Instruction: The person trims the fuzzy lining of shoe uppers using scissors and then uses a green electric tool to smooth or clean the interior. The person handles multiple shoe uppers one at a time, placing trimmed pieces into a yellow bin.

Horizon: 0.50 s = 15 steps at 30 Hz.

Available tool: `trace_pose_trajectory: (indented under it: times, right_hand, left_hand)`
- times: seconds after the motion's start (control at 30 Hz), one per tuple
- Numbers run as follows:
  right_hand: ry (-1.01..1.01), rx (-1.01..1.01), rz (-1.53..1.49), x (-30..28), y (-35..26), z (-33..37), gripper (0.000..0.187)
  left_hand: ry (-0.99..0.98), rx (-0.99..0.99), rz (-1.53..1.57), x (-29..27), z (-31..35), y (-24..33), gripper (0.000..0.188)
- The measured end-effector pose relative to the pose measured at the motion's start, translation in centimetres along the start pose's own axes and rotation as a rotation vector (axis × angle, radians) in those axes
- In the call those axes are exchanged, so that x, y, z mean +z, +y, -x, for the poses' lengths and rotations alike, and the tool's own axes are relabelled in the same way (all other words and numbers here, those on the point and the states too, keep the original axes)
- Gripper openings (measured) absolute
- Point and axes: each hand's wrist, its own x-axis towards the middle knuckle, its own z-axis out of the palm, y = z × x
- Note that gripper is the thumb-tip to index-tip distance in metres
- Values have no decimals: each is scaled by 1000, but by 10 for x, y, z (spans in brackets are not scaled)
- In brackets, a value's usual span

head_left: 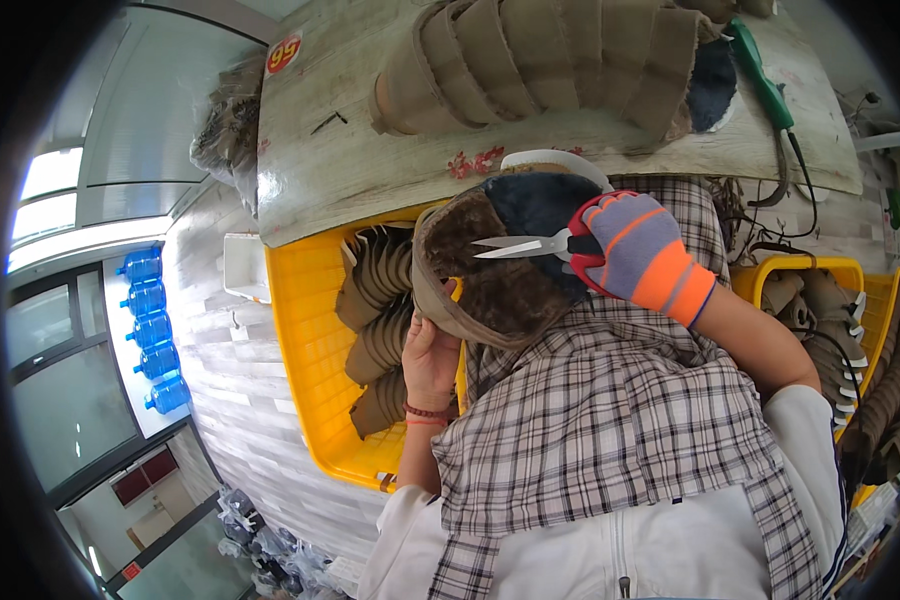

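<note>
A tan boot upper, lined with brown fur and dark blue pile, lies tilted over my lap with its opening up. My bare left hand is closed on its lower left edge, the thumb outside and some fingers hidden behind it. My right hand, in a grey and orange glove, grips the red handles of a pair of scissors. The blades are slightly parted and point left, above the fur inside the upper. A white curved edge shows behind the upper, beside the table.
Nested tan uppers lie along the table, near a green-handled corded tool and a small black tool. A yellow basket with stacked uppers stands at left, another yellow basket at right. A checked apron covers my lap.
</note>
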Motion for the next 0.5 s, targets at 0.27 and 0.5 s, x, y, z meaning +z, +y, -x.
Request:
trace_pose_trajectory:
  times: [0.27,0.5]
  right_hand:
    - [66,-88,34,12,2,-4,27]
    - [6,251,-467,-8,-11,8,32]
  left_hand:
    - [-19,-37,-35,9,1,6,47]
    - [45,111,-176,60,16,10,41]
